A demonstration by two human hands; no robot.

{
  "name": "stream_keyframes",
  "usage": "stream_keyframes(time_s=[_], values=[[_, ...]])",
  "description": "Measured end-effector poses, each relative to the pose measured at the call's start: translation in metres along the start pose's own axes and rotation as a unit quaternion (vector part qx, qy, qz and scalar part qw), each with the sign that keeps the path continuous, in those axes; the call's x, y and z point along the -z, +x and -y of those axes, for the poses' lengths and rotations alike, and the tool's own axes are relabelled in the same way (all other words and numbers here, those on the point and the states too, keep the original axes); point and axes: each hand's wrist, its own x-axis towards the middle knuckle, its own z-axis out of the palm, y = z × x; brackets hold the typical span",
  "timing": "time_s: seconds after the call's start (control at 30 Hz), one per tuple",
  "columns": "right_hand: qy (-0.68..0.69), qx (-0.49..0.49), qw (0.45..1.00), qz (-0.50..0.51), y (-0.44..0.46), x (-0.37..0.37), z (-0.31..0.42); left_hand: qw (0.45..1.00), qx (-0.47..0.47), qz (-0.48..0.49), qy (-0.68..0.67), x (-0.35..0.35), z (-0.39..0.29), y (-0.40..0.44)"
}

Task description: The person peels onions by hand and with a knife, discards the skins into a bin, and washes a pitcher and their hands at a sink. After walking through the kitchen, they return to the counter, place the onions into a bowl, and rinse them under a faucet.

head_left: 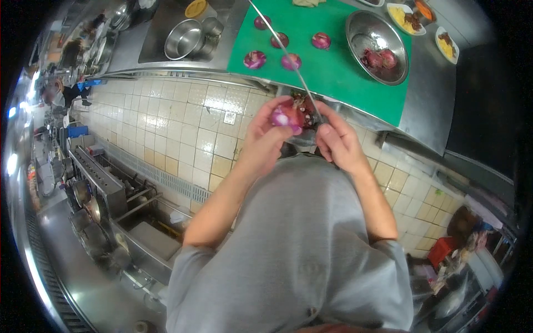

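My left hand [264,137] is closed round a partly peeled red onion [285,115], held in front of my body just off the counter's edge. In my right hand [340,142] is a knife [297,73]; its long thin blade points up and away across the green cutting board [327,69]. Dark onion skins [311,105] show between and beyond my hands, over what looks like a container partly hidden by them. Several purple onions lie on the board, one [321,40] near its middle. A metal bowl [402,65] on the board's right side holds more red onions [381,59].
A sink [154,43] with a metal pot [184,40] sits at the left of the counter. White dishes of food [447,45] stand at the far right. Behind me are a tiled floor [186,119] and a steel cooking range [105,183]. A red crate [441,251] stands at lower right.
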Motion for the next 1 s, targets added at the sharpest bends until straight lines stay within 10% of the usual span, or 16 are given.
stream_keyframes(time_s=[0.53,1.0], values=[[-0.268,0.034,0.962,0.047,-0.008,-0.003,0.027,0.995,-0.065,-0.011,0.078,0.002,0.006,0.014],[-0.239,0.100,0.965,0.032,0.001,-0.009,0.012,0.976,-0.137,-0.040,0.164,-0.011,0.006,0.003]])
